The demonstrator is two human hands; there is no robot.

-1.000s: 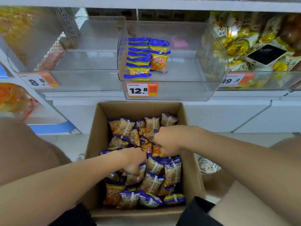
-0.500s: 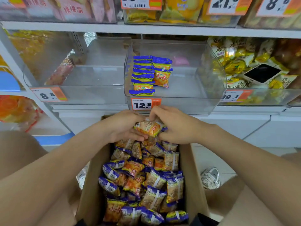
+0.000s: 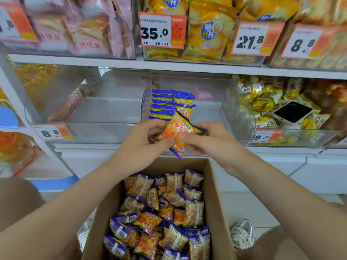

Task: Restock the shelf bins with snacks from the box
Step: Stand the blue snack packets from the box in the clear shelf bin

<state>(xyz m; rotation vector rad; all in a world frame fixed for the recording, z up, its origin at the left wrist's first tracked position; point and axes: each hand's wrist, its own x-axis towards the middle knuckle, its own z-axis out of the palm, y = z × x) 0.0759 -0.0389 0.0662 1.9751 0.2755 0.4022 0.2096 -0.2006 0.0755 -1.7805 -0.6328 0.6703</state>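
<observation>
An orange and blue snack packet [image 3: 177, 131] is held up in front of the clear middle bin [image 3: 206, 113]. My left hand [image 3: 144, 143] pinches its lower left side and my right hand [image 3: 208, 140] grips its right end. Inside the bin stands a row of the same packets [image 3: 162, 104] on edge, with two more beside them. Below my arms the open cardboard box [image 3: 217, 194] holds several loose packets [image 3: 165, 212] of the same kind.
A nearly bare clear bin [image 3: 90, 111] sits to the left, a bin of yellow snacks with a phone [image 3: 292, 112] on top to the right. Price tags hang on the bin fronts. The upper shelf carries pink and yellow bags. A shoe [image 3: 242, 233] stands right of the box.
Both hands went from inside the box, picked up a packet and rose with it to the front of the middle bin. The view tilted upward.
</observation>
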